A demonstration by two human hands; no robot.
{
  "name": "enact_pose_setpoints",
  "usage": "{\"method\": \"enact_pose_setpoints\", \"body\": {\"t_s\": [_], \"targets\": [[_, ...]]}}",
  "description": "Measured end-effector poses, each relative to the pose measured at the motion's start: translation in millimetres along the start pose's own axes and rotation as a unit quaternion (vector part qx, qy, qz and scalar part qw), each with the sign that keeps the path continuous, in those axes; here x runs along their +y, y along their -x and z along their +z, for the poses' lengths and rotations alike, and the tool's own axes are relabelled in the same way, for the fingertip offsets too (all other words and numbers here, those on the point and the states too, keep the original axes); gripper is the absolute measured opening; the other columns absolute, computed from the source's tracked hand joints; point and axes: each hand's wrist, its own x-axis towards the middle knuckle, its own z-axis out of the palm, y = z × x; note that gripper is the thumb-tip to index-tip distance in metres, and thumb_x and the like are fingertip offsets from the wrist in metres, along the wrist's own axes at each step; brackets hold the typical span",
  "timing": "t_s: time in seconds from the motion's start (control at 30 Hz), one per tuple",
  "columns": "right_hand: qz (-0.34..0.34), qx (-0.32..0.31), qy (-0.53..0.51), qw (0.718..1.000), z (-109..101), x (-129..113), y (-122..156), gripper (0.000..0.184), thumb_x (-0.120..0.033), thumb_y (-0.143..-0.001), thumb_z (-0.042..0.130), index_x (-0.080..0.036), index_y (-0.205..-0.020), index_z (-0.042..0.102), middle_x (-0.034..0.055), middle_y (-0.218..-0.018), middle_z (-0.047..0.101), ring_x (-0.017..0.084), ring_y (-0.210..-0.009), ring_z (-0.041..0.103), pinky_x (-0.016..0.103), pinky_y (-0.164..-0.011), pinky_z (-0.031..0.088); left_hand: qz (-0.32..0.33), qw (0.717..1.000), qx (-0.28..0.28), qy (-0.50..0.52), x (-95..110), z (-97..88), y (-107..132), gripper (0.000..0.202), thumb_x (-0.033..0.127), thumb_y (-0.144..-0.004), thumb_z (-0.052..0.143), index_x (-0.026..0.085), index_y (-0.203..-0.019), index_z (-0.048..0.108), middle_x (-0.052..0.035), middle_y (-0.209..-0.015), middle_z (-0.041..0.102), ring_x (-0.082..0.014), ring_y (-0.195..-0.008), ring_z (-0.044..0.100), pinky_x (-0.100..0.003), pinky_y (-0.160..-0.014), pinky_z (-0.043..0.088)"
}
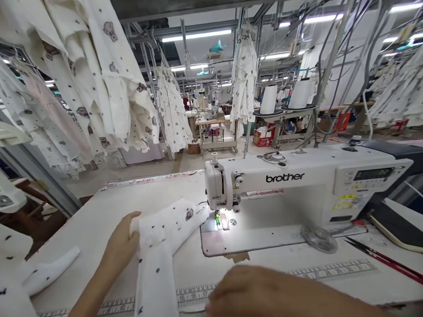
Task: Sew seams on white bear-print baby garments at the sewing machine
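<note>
A white fabric piece (pixel 157 236) printed with small dark motifs lies across the table, its far end close to the sewing machine's needle area. My left hand (pixel 124 240) pinches its left edge between thumb and fingers. Over the front of the table, right of the fabric, is my right hand (pixel 251 291), blurred, its fingers mostly hidden; no held thing shows. The white Brother sewing machine (pixel 285 176) has its lamp lit over the green-marked presser foot (pixel 218 218). Beneath that sits the metal needle plate (pixel 210 225).
A measuring tape strip (pixel 193 293) runs along the table front. Red-handled thread snips (pixel 392 261) and a clear round dish (pixel 318 238) lie right. More printed fabric (pixel 9 276) hangs at the left edge. Printed garments (pixel 107 74) hang above; thread cones (pixel 268 100) stand behind the machine.
</note>
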Motion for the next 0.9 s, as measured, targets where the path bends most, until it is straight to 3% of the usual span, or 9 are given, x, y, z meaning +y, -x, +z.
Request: {"method": "enact_pose_setpoints", "body": {"t_s": [0.07,0.17,0.23,0.3,0.47,0.6,0.67,0.8,0.9], "targets": [[0.049,0.028,0.014,0.998,-9.3,24.2,3.6,0.042,-0.037,-0.095,0.061,-0.021,-0.133,0.058,0.0087,-0.125,0.063,0.021,-0.116,0.059,0.028,-0.100,0.045,0.064,0.995,-0.069,-0.028,17.5,23.6,5.1,0.039,0.029,-0.079,0.051,0.023,-0.117,0.060,-0.0078,-0.131,0.060,-0.0274,-0.128,0.050,-0.045,-0.114,0.032],[0.010,0.042,0.079,0.996,-12.2,71.6,2.1,0.033,-0.034,-0.097,0.059,-0.019,-0.127,0.062,0.0101,-0.120,0.066,0.020,-0.111,0.061,0.030,-0.097,0.046,0.148,0.971,-0.180,-0.062,45.1,75.4,11.0,0.037,0.032,-0.089,0.048,0.026,-0.123,0.061,-0.0027,-0.134,0.061,-0.0217,-0.127,0.054,-0.039,-0.112,0.039],[-0.037,0.062,0.148,0.986,-9.5,101.8,-1.3,0.029,-0.031,-0.099,0.054,-0.017,-0.123,0.064,0.0106,-0.116,0.067,0.022,-0.108,0.061,0.034,-0.094,0.047,0.177,0.957,-0.209,-0.093,54.9,105.2,13.5,0.040,0.028,-0.090,0.048,0.022,-0.128,0.059,-0.0064,-0.140,0.056,-0.0246,-0.132,0.049,-0.044,-0.115,0.035],[-0.080,0.102,0.190,0.973,-6.4,124.0,-3.5,0.027,-0.029,-0.101,0.050,-0.015,-0.120,0.063,0.0113,-0.113,0.068,0.021,-0.104,0.061,0.035,-0.092,0.048,0.193,0.950,-0.213,-0.122,55.7,120.5,16.8,0.044,0.024,-0.091,0.046,0.017,-0.134,0.054,-0.0116,-0.145,0.050,-0.0288,-0.138,0.041,-0.053,-0.117,0.028],[-0.122,0.199,0.219,0.947,-1.2,137.4,-1.7,0.028,-0.027,-0.102,0.048,-0.013,-0.124,0.059,0.0118,-0.112,0.068,0.020,-0.100,0.061,0.033,-0.088,0.050,0.277,0.912,-0.254,-0.165,42.5,101.8,38.4,0.044,0.023,-0.097,0.039,0.024,-0.140,0.047,-0.0065,-0.151,0.043,-0.0242,-0.143,0.033,-0.052,-0.120,0.025],[-0.113,0.140,0.214,0.960,4.5,128.5,1.7,0.030,-0.032,-0.100,0.052,-0.012,-0.122,0.060,0.0109,-0.115,0.067,0.021,-0.103,0.059,0.035,-0.092,0.048,0.387,0.857,-0.281,-0.194,44.1,80.6,56.0,0.049,0.024,-0.099,0.041,0.025,-0.147,0.035,-0.0065,-0.157,0.033,-0.0218,-0.145,0.030,-0.046,-0.118,0.033],[-0.094,0.108,0.193,0.971,8.0,125.4,4.1,0.032,-0.035,-0.099,0.054,-0.014,-0.123,0.060,0.0097,-0.115,0.067,0.021,-0.110,0.057,0.037,-0.100,0.044,0.424,0.838,-0.270,-0.213,49.3,78.2,56.9,0.055,0.029,-0.099,0.045,0.021,-0.151,0.028,-0.0093,-0.158,0.030,-0.0251,-0.146,0.027,-0.050,-0.118,0.031],[-0.062,0.086,0.146,0.984,11.7,123.3,8.6,0.032,-0.033,-0.099,0.054,-0.015,-0.125,0.058,0.0090,-0.122,0.066,0.020,-0.124,0.052,0.039,-0.112,0.035,0.496,0.786,-0.287,-0.230,58.6,84.5,49.2,0.058,0.040,-0.098,0.047,0.017,-0.149,0.031,-0.0103,-0.151,0.043,-0.0294,-0.145,0.029,-0.059,-0.119,0.019],[-0.071,0.074,0.123,0.987,10.3,122.7,9.5,0.029,-0.028,-0.100,0.051,-0.013,-0.123,0.060,0.0102,-0.122,0.066,0.018,-0.125,0.052,0.034,-0.112,0.036,0.467,0.813,-0.275,-0.213,59.8,90.7,45.9,0.045,0.040,-0.100,0.042,0.017,-0.139,0.045,-0.0100,-0.137,0.058,-0.0278,-0.132,0.048,-0.057,-0.116,0.028]]}}
